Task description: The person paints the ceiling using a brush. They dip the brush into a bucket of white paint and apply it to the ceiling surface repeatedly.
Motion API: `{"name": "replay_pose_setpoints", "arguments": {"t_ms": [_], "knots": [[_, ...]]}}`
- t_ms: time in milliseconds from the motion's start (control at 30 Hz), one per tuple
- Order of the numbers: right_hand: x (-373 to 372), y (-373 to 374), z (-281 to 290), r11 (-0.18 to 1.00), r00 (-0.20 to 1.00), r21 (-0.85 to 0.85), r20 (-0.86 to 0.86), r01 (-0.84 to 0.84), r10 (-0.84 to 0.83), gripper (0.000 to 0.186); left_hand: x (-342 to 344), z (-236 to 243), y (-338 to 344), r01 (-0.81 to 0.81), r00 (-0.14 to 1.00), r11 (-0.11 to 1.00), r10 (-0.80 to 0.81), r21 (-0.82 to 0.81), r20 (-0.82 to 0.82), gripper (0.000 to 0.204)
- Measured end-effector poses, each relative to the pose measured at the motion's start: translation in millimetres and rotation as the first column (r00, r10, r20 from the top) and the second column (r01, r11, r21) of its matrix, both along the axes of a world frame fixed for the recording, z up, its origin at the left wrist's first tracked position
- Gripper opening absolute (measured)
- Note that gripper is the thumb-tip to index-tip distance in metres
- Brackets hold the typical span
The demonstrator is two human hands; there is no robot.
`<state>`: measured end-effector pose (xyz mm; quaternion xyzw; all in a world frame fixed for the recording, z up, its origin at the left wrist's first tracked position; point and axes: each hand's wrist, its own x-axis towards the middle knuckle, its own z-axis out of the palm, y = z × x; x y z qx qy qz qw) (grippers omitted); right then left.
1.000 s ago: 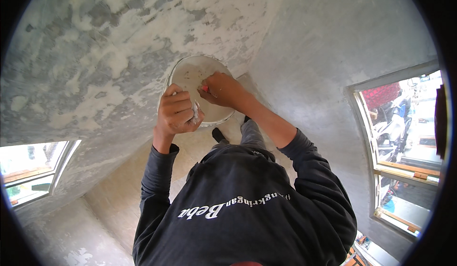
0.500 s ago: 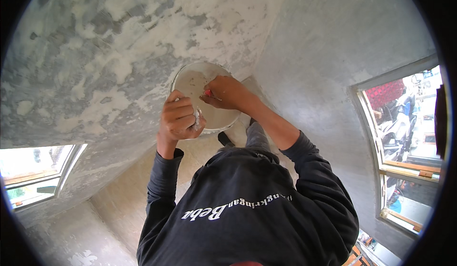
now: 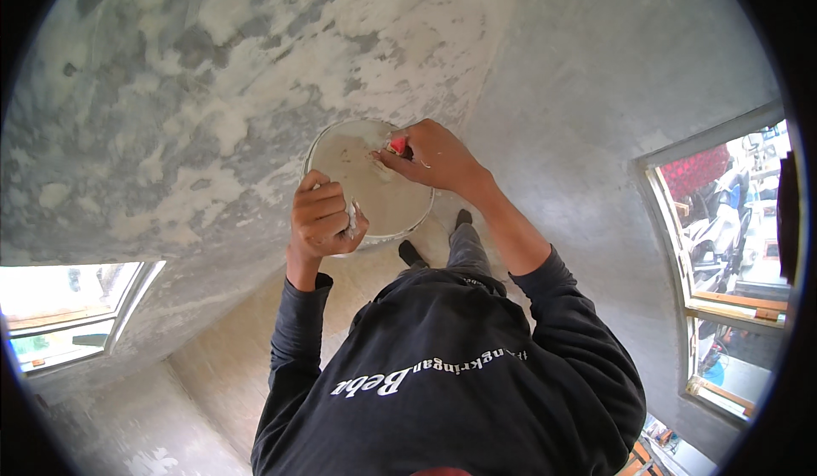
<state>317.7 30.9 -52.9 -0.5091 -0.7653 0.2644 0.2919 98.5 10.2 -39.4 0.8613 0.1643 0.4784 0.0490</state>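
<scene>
right hand (image 3: 441,163) grips a red tool (image 3: 397,145) that pale smears (image 3: 443,152) could let slip into the bucket (image 3: 418,223); left hand (image 3: 323,217) curls, contents unclear.

From my remote post, I see the bare right hand (image 3: 436,161) pinching a partly hidden, red-coloured tool (image 3: 397,145) over a round, pale bucket (image 3: 385,238) of beige paste (image 3: 379,208); the bare, white-smeared left hand (image 3: 325,216) curls tightly beside its rim.

bare l hand (image 3: 325,219) curled fist-like, knuckles up; bare r hand (image 3: 431,159) slightly farther fwd, fingers bent; dark-sleeved arms (image 3: 557,289) both bent @ elbows.
</scene>
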Motion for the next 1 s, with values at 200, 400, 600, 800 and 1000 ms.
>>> {"name": "replay_pose_setpoints", "arguments": {"t_ms": [200,400,600,800,1000], "knots": [[1.9,5.8,-18.1,0.992,0.996,0.101,0.024,0.078,-0.081,0.044,0.4,-4.1,0.9,0.023,1.0,0.998,-0.022,-0.058,0.004,0.037],[3.8,13.4,-23.0,0.997,0.993,-0.04,0.094,0.069,-0.065,0.045,-0.1,-12.1,0.0,0.039,0.999,0.994,-0.041,-0.099,-0.024,0.038],[-1.5,18.5,-28.1,0.999,0.992,-0.038,0.124,0.036,-0.031,0.039,3.3,-17.6,-0.5,0.038,0.999,0.994,-0.041,-0.101,-0.027,0.038],[-15.3,10.8,-32.4,0.993,0.98,0.098,0.191,-0.065,0.045,0.028,7.8,-16.5,-0.5,0.06,0.997,0.995,-0.064,-0.085,-0.043,0.036],[-17.7,13.1,-38.2,0.989,0.967,0.118,0.248,-0.088,0.056,0.027,17.2,-15.8,-0.7,0.086,0.993,0.992,-0.093,-0.094,-0.076,0.036]]}}
